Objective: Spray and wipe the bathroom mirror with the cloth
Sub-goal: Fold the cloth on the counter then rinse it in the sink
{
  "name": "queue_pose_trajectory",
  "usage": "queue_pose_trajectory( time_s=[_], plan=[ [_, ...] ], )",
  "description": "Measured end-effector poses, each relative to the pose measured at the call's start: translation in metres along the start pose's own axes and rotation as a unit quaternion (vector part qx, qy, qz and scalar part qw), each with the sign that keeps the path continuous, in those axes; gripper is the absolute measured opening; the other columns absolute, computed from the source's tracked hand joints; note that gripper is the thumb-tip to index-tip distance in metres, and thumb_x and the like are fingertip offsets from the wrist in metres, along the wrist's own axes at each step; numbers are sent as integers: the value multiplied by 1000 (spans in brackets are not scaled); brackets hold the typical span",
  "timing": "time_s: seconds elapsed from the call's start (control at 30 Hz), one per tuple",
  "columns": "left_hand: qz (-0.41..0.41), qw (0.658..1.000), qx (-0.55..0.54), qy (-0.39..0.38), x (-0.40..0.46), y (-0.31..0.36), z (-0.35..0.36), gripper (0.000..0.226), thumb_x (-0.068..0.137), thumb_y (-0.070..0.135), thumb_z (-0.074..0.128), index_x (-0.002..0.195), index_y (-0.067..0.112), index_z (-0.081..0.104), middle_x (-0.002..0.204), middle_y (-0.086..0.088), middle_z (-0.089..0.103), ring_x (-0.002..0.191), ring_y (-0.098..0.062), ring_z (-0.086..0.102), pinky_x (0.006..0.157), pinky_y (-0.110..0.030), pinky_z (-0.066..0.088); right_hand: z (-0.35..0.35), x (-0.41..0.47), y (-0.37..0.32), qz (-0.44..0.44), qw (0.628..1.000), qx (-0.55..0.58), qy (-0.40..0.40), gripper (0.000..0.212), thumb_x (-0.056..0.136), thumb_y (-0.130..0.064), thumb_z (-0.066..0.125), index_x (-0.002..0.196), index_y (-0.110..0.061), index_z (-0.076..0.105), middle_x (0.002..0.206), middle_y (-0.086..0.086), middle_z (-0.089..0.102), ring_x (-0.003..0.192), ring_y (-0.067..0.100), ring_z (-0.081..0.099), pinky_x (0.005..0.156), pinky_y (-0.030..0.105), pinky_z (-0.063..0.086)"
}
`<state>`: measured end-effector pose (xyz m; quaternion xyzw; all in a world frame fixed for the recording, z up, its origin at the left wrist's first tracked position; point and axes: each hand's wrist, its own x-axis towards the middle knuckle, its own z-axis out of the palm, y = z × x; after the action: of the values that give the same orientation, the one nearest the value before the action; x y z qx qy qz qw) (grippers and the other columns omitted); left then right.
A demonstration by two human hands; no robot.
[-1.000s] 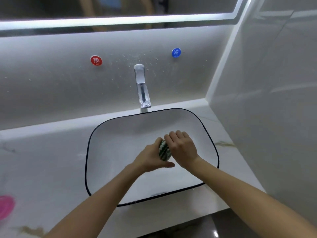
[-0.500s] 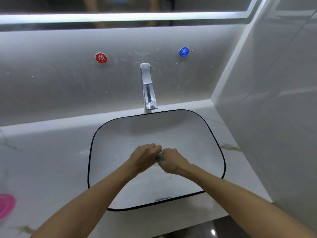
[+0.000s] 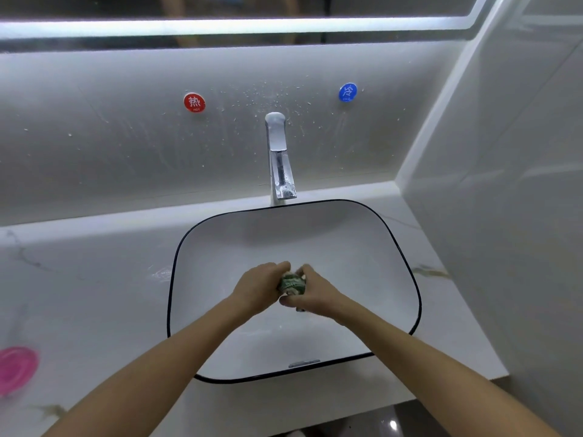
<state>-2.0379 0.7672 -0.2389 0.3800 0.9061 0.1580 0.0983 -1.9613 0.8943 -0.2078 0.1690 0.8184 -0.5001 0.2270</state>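
Note:
A green and white cloth is bunched into a tight wad between both my hands, over the middle of the white sink basin. My left hand grips its left end with curled fingers. My right hand grips its right end from below and behind. Most of the cloth is hidden inside the two fists. The bottom edge of the mirror with its lit strip runs along the top of the view. No spray bottle is in view.
A chrome faucet stands behind the basin, no water running from it. Red hot and blue cold stickers sit on the speckled backsplash. A pink round object lies at the counter's left edge. A tiled wall closes the right side.
Both hands have stayed together over the basin, turning against each other on the cloth. The cloth shows more between them than half a second ago. The view shifted slightly.

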Motion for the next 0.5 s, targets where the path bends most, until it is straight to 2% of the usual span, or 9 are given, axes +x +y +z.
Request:
queue_pose_trajectory(
  time_s=[0.03,0.07,0.13,0.2,0.27,0.33,0.43,0.5],
  plan=[
    [-84,992,-85,-52,-1,1,-2,6,85,11,58,88,11,53,77,-9,64,58,-21,59,50,-31,50,2,1,4,-37,994,-80,69,52,81,-31,71,120,-16,40,111,9,55,92,18,57,76,27,47],
    [-154,966,-187,-86,-2,2,-4,4,85,12,57,85,12,53,71,-6,62,51,-17,59,46,-28,49,4,2,10,-86,970,-169,150,65,78,-37,73,128,-18,36,121,9,51,105,22,54,88,33,44],
    [-241,886,-372,-134,-6,4,-10,6,84,14,60,86,12,55,65,-4,56,45,-12,51,41,-22,41,10,3,21,-212,868,-344,288,85,67,-41,81,134,-21,33,128,12,49,119,30,48,101,49,37],
    [-263,800,-510,-178,-11,5,-18,12,86,18,60,95,12,53,67,-2,52,48,-9,46,41,-18,36,17,0,29,-283,769,-468,332,99,55,-32,88,137,-21,34,134,15,45,127,35,42,105,57,28],
    [-240,756,-558,-244,-16,8,-26,18,91,27,57,101,14,50,72,1,51,51,-6,42,40,-13,33,20,-3,36,-311,712,-537,327,104,50,-17,83,141,-19,33,144,17,33,135,37,31,109,58,16],
    [-212,738,-557,-317,-20,11,-34,15,93,22,53,104,14,47,75,1,47,52,-4,39,39,-10,30,21,-5,39,-324,671,-567,351,94,56,-15,77,139,-19,35,147,15,29,136,37,27,107,62,16],
    [-188,729,-515,-410,-29,21,-44,10,89,9,53,94,15,47,70,5,45,54,-5,38,38,-11,28,18,0,39,-388,613,-545,420,44,84,-18,52,127,-20,45,139,12,36,128,35,37,100,67,28],
    [-169,738,-481,-443,-35,29,-47,12,87,9,55,86,15,45,70,5,45,54,-5,42,38,-11,29,14,3,39,-441,591,-516,437,23,90,-18,51,113,-18,51,129,12,44,118,33,46,95,65,36]
  ],
)
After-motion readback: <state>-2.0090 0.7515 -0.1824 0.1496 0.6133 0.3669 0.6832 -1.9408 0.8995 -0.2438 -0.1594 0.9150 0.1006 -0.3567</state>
